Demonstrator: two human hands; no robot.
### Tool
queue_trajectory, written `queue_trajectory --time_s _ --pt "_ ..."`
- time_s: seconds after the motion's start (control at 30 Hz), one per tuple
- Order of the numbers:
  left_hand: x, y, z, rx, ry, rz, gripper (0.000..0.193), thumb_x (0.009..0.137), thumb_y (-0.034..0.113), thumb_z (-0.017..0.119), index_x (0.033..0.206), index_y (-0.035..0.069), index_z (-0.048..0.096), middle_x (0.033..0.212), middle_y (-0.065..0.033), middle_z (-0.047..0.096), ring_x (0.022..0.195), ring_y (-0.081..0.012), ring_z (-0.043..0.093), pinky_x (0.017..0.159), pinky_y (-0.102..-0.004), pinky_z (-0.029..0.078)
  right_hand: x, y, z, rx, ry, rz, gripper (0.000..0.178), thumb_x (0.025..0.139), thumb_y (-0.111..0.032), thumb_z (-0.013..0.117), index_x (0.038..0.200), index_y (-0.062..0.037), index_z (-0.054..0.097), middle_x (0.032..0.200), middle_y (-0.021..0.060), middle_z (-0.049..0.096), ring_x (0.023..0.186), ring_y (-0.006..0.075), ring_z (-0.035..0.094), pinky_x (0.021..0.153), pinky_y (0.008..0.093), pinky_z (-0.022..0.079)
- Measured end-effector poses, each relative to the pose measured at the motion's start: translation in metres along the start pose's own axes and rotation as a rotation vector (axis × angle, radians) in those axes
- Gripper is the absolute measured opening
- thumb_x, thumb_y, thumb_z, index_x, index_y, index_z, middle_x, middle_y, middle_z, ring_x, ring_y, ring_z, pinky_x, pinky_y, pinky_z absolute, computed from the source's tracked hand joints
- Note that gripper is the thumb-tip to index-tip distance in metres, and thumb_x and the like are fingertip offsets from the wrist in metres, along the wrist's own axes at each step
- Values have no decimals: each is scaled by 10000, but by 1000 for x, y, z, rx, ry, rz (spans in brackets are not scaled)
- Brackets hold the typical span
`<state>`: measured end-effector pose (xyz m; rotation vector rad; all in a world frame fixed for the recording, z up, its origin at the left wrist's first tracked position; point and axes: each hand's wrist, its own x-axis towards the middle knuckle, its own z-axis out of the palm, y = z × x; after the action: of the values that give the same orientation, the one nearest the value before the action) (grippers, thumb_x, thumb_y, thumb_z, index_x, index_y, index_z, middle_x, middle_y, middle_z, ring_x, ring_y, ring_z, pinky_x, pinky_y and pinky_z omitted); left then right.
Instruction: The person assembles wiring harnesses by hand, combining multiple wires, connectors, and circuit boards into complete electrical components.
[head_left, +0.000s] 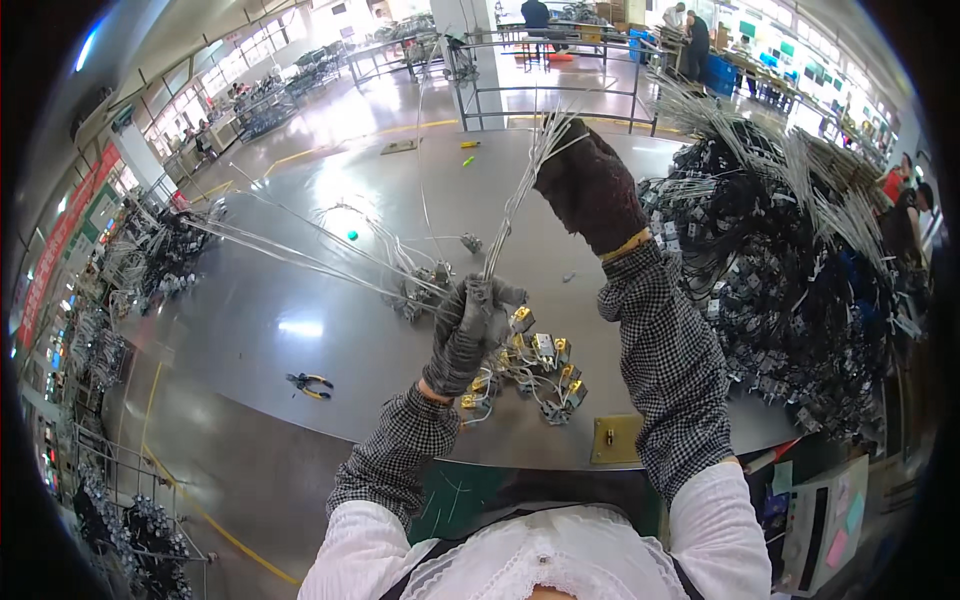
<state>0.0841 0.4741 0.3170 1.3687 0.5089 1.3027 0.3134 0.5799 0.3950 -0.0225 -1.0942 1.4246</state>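
1 pale wire bundle (511, 213) above the table's (230, 345) middle.
Left hand (465, 333) is closed around its near part; right hand (592, 185) meets its far end, grip I cannot tell. Better keep it straight.

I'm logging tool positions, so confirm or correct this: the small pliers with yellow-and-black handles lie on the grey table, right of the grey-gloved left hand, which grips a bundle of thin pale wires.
Wrong side: the head view shows the pliers to the left of the left hand. They do lie on the grey table, and that hand does grip the wire bundle.
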Motion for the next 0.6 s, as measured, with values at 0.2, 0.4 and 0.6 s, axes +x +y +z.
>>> queue_trajectory --time_s 0.2,0.4,0.6 --pt "-9 0 5 -309 -167 -14 352 1096 357 541 1034 22 632 978 -83 665 654 -40 534 547 -213 426 7 7 8 63 -30 202 271 1100 -340 509 1068 -88 604 830 7 581 669 114 537 632 272 459" --pt "-10 4 5 -183 -210 -236 476 1041 472 608 1071 -3 629 792 -33 609 556 -68 486 494 -226 374 40 -6 41 -17 -344 125 380 1089 -469 487 920 -131 528 693 -31 428 511 122 379 506 303 353" --pt "-4 -3 9 -162 -141 -110 406 1096 422 517 1083 30 622 972 -71 684 649 -26 518 583 -192 428 26 -6 27 -177 50 191 363 1087 -433 515 987 -90 578 688 -28 471 535 145 441 529 324 411"
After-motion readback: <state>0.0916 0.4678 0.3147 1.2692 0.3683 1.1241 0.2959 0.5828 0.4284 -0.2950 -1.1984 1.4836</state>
